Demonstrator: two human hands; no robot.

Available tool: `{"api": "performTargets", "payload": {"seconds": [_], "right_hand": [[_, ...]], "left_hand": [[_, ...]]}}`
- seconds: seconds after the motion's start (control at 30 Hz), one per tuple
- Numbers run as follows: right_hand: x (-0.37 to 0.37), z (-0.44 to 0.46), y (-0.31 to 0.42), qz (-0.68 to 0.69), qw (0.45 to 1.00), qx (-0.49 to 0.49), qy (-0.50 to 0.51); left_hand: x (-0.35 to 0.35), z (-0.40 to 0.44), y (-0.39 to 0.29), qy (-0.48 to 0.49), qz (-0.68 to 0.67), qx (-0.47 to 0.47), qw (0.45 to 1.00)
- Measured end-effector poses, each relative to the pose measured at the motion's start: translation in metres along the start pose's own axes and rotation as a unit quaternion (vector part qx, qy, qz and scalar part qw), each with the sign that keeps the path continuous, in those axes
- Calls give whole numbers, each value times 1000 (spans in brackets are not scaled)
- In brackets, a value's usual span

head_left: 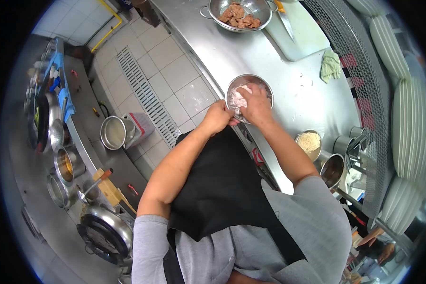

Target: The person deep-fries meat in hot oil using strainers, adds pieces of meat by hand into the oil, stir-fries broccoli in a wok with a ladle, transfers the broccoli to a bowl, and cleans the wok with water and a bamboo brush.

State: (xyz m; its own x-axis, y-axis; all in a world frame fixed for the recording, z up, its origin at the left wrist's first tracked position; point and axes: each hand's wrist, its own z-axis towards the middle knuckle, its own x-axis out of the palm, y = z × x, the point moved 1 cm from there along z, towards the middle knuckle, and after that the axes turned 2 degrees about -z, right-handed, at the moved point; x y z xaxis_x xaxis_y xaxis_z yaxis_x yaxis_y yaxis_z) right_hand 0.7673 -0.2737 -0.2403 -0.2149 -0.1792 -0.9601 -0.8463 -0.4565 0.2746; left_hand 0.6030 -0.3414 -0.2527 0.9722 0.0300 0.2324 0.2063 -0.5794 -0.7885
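Observation:
My left hand (217, 117) is closed on the near left rim of a steel mixing bowl (269, 86) at the counter's edge. Inside the bowl lies a pinkish-white, flour-like mass (240, 97). My right hand (256, 105) reaches into the bowl from the right, its fingers curled over this white food. The fingertips are partly hidden in it, and whether the mass is only flour or coated pieces is hard to tell.
A steel colander (213, 6) with brown meat pieces (239, 16) stands at the counter's far end, beside a white cutting board (307, 40) with a knife (286, 24). A green cloth (331, 66) and a bowl of pale crumbs (309, 142) lie rightward. Pots and a wok (104, 234) line the left.

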Motion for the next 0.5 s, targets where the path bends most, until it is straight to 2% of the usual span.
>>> {"api": "performTargets", "payload": {"seconds": [0.07,0.2,0.33,0.43,0.5], "right_hand": [[5,12,-16,40,999,6,25],[-20,24,-48,254,965,68,4],[-30,15,-60,305,947,99,-31],[-43,7,-45,220,970,70,-75],[-41,6,-42,193,978,53,-58]], "left_hand": [[2,2,3,-8,1,-7,1000],[7,14,-3,-7,11,12,1000],[13,9,-14,31,-24,-13,999],[10,5,-7,61,-15,-29,998],[3,-3,3,71,7,-45,996]]}}
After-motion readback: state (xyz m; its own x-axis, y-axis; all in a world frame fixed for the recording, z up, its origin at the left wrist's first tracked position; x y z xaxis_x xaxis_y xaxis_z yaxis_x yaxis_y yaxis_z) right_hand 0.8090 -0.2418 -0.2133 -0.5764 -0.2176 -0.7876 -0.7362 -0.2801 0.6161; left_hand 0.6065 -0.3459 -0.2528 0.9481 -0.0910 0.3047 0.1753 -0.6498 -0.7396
